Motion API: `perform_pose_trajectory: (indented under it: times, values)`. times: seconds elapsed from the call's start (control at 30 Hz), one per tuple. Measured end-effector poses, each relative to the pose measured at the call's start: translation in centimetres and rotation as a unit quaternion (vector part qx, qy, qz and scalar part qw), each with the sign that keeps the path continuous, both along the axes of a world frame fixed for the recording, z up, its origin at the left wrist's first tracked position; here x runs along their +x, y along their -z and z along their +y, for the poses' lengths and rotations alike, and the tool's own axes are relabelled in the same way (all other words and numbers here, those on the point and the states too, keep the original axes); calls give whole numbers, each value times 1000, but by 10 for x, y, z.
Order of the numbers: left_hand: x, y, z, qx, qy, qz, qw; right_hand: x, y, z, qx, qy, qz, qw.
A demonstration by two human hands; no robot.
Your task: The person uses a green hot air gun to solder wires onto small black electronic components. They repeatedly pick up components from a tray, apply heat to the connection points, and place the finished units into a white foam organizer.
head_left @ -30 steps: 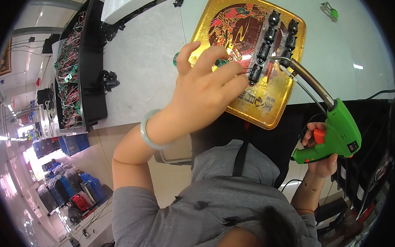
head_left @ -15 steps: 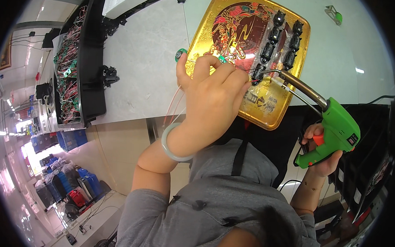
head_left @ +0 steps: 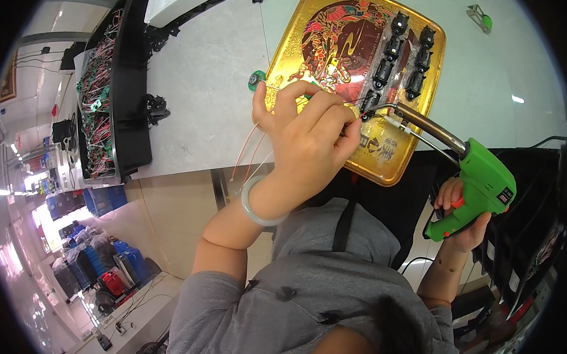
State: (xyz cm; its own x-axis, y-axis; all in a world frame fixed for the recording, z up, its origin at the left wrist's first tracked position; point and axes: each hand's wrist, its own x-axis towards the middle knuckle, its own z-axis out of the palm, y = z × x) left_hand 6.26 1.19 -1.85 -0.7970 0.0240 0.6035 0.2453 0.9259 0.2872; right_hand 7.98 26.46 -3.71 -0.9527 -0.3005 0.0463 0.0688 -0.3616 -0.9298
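My left hand [head_left: 313, 134] is closed in a pinch on thin wires above a gold tin lid [head_left: 383, 171]. Beside its thumb is a small round green board [head_left: 256, 80] with a dark centre. Loose red and white wires [head_left: 247, 154] trail below the palm. In my right hand [head_left: 473, 235] is a green soldering gun [head_left: 488, 184], with fingers wrapped round the grip at the red trigger. The bent tip of the gun meets the lowest part in a row of black plastic parts [head_left: 382, 74] on the lid, close to my left fingertips. The left fingers partly hide the wire ends.
A second row of black parts [head_left: 418, 72] lies on the lid. At left stands a black bin [head_left: 133, 90] full of wired green boards. Black pieces [head_left: 156, 109] lie beside it. A white foam tray [head_left: 177, 1] is at the back, a small green-and-metal item [head_left: 482, 20] at far right.
The round green board has shifted slightly left, and my left hand has moved a little. The soldering gun's tip has edged slightly left and down at the same black part.
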Motion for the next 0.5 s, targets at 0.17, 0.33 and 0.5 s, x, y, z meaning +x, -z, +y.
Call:
perform_pose_trajectory:
  times: [0.17,0.33,0.5]
  values:
    - [-1,2,1,2,-1,5,1000,0,0,-2,-2,4,-7,1000]
    - [-2,1,2,0,-4,3,1000,0,3,-2,-1,-2,-9,1000]
    - [-3,2,2,13,0,4,1000,1,2,-5,2,18,-8,1000]
